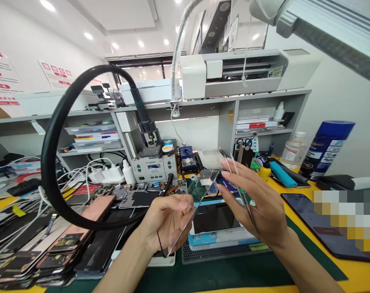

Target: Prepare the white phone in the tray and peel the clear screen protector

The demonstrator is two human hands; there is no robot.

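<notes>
My left hand (171, 221) grips a thin, clear-edged flat panel (202, 198), tilted and seen nearly edge-on, so its face hardly shows. In my right hand (261, 203) are metal tweezers (247, 208), their tips pointing up and away from me. The fingers of the right hand are stretched out close to the panel's upper end; whether they touch it I cannot tell. Below and between both hands lies a white-framed phone with a dark screen (217, 217), resting on a light blue and white box (209, 241).
Stacks of phone parts (62, 248) crowd the left. A thick black hose (47, 154) loops up from a grey soldering station (156, 167). At right stand a blue spray can (328, 148) and a clear bottle (294, 150); a dark phone (319, 228) lies nearer. A green mat (233, 276) covers the front.
</notes>
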